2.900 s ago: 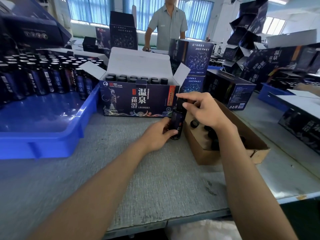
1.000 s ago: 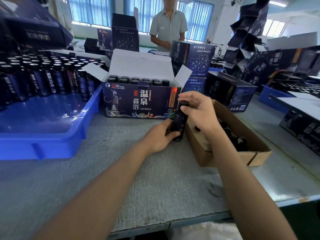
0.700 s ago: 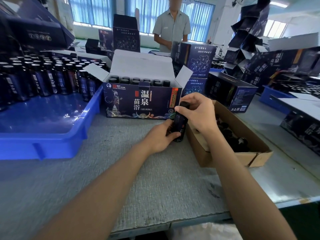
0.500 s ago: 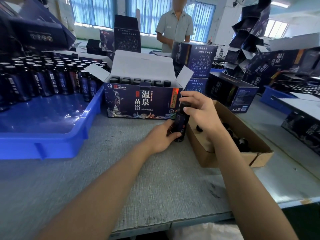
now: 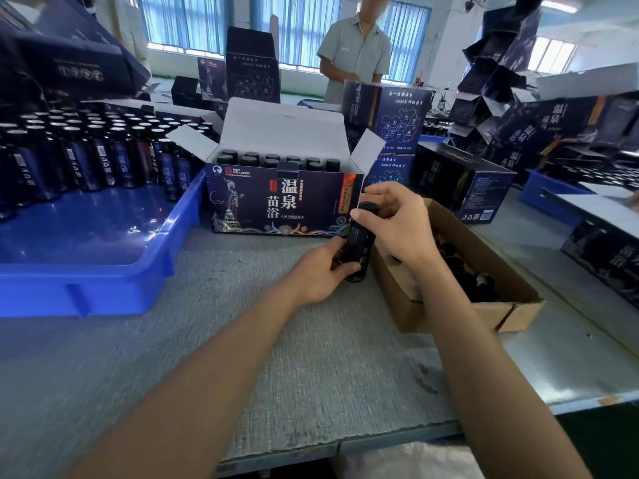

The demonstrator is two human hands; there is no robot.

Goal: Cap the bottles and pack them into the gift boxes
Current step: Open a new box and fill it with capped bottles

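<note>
A dark bottle [image 5: 359, 245] stands upright on the grey table, just in front of the open gift box [image 5: 280, 205]. My left hand [image 5: 320, 271] grips the bottle's lower body. My right hand [image 5: 394, 223] pinches the black cap [image 5: 369, 206] on the bottle's top. The gift box has its white flaps raised and holds several capped bottles [image 5: 276, 160] in rows. A brown cardboard box [image 5: 484, 305] with loose black caps [image 5: 473, 281] lies directly to the right of the bottle.
A blue tray [image 5: 103, 257] at left holds several uncapped bottles [image 5: 86, 150] at its far side. Stacks of dark gift boxes [image 5: 460, 181] crowd the back and right. A person [image 5: 356, 53] stands behind the table. The table's front edge [image 5: 345, 447] is close below.
My right hand has kept shifting its fingers around the cap on the bottle's top. The bottle and my left hand have stayed in place; the view drifted slightly.
</note>
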